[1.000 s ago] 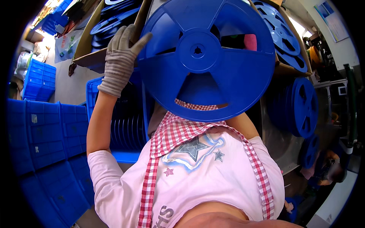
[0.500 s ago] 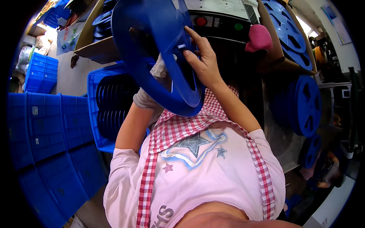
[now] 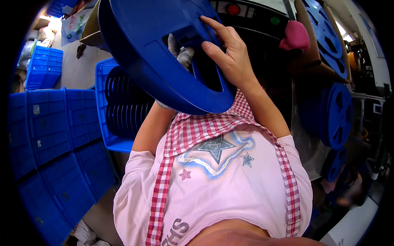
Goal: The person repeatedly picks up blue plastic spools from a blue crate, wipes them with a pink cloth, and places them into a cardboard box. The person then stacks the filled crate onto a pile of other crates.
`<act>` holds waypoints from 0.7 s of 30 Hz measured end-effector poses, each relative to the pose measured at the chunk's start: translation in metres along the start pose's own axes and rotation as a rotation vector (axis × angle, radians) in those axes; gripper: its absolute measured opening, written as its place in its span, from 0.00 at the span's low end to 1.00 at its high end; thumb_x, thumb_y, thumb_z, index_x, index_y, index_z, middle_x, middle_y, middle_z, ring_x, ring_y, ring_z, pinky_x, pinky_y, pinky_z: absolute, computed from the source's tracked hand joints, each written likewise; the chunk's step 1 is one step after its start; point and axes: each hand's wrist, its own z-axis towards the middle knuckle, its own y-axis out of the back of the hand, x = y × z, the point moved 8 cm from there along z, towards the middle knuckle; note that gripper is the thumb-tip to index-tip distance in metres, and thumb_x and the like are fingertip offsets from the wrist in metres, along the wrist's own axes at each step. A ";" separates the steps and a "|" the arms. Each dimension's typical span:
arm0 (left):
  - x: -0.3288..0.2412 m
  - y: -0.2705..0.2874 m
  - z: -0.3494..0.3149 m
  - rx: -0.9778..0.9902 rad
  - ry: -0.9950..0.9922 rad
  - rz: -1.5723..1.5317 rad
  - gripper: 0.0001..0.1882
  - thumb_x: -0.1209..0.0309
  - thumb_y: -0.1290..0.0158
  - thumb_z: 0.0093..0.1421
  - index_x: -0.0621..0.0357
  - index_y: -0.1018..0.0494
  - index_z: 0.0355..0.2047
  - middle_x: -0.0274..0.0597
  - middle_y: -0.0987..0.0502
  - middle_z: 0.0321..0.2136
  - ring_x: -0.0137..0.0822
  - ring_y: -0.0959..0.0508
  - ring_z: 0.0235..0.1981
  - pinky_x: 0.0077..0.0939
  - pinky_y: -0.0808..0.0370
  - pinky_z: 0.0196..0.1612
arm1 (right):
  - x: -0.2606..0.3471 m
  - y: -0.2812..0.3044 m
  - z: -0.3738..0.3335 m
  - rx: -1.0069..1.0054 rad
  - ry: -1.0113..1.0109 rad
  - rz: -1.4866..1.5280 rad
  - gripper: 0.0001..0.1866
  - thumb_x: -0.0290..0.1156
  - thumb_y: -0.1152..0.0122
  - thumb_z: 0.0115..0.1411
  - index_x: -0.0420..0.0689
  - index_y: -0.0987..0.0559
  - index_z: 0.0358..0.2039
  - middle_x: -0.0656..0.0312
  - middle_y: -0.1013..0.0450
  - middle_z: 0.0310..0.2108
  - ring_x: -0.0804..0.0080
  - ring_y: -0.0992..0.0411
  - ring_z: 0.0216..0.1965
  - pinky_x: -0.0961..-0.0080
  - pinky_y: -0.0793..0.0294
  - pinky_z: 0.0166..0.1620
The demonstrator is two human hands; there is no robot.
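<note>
A large blue plastic reel (image 3: 152, 61) is held tilted in front of my chest, its lower rim close to the checked apron. My left hand (image 3: 185, 56), in a pale knit glove, grips it from behind; a few gloved fingers show through the reel's cut-out and the rest is hidden. My bare right hand (image 3: 232, 53) is on the reel's right side. Its index fingertip presses the face near the hub, and the thumb lies lower, by the edge of an opening. The other right fingers are bent and partly hidden.
At left, a blue crate (image 3: 119, 144) holds a row of dark discs, beside stacked blue crates (image 3: 49, 135). More blue reels (image 3: 337, 115) stand at right, below a cardboard box (image 3: 318, 67) of reels. A black machine (image 3: 258, 24) with red and green buttons and a pink cloth (image 3: 295, 36) are ahead.
The reel has turned so its face shows more broadly, and it sits slightly further up and left. My right hand has shifted a little right along with my body's view.
</note>
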 end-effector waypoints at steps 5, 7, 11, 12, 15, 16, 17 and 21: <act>0.003 0.001 0.001 0.094 -0.086 0.139 0.32 0.66 0.47 0.62 0.55 0.46 0.63 0.40 0.30 0.46 0.30 0.29 0.45 0.26 0.29 0.51 | -0.004 -0.002 0.000 0.010 -0.039 0.047 0.32 0.55 0.45 0.54 0.55 0.28 0.57 0.54 0.33 0.35 0.62 0.31 0.37 0.68 0.30 0.41; 0.001 -0.003 0.002 0.115 -0.102 0.108 0.33 0.65 0.46 0.61 0.55 0.47 0.64 0.40 0.29 0.46 0.30 0.28 0.45 0.26 0.29 0.51 | -0.005 -0.003 0.000 0.010 -0.041 0.065 0.32 0.55 0.45 0.54 0.55 0.28 0.57 0.55 0.33 0.35 0.63 0.31 0.36 0.68 0.30 0.41; -0.002 -0.008 0.000 0.173 -0.141 0.038 0.36 0.64 0.45 0.61 0.54 0.49 0.65 0.41 0.29 0.46 0.30 0.28 0.46 0.26 0.28 0.51 | -0.004 -0.003 -0.001 0.022 -0.027 0.068 0.30 0.52 0.45 0.55 0.54 0.29 0.58 0.58 0.34 0.35 0.68 0.32 0.36 0.72 0.30 0.41; -0.003 -0.010 -0.001 0.191 -0.154 0.020 0.36 0.64 0.45 0.61 0.54 0.50 0.65 0.41 0.29 0.46 0.30 0.28 0.46 0.26 0.28 0.51 | -0.004 -0.003 -0.001 0.032 -0.027 0.071 0.29 0.48 0.44 0.56 0.53 0.29 0.58 0.61 0.35 0.35 0.72 0.32 0.36 0.75 0.31 0.42; -0.003 -0.014 0.001 0.235 -0.202 -0.031 0.38 0.63 0.44 0.61 0.53 0.51 0.66 0.41 0.28 0.46 0.30 0.27 0.46 0.26 0.28 0.51 | -0.007 -0.004 -0.001 0.034 -0.054 0.119 0.30 0.50 0.44 0.56 0.54 0.29 0.58 0.60 0.35 0.34 0.71 0.32 0.35 0.74 0.31 0.41; -0.004 -0.016 0.001 0.250 -0.217 -0.052 0.38 0.62 0.44 0.61 0.52 0.52 0.66 0.41 0.28 0.46 0.30 0.27 0.46 0.26 0.27 0.51 | -0.010 -0.005 -0.001 0.029 -0.067 0.144 0.31 0.53 0.44 0.55 0.54 0.28 0.58 0.59 0.34 0.33 0.69 0.32 0.35 0.73 0.30 0.40; -0.005 -0.017 0.001 0.260 -0.233 -0.070 0.39 0.62 0.44 0.61 0.52 0.52 0.66 0.41 0.28 0.46 0.30 0.27 0.46 0.25 0.27 0.51 | -0.009 -0.005 -0.001 0.024 -0.043 0.150 0.30 0.51 0.44 0.56 0.55 0.28 0.58 0.61 0.35 0.32 0.71 0.33 0.34 0.74 0.31 0.40; -0.002 -0.019 0.005 0.278 -0.290 -0.096 0.41 0.61 0.43 0.60 0.51 0.54 0.67 0.42 0.28 0.45 0.30 0.26 0.46 0.25 0.27 0.51 | -0.010 -0.006 0.001 0.045 -0.078 0.193 0.30 0.51 0.43 0.55 0.55 0.28 0.58 0.62 0.36 0.32 0.72 0.34 0.35 0.75 0.32 0.40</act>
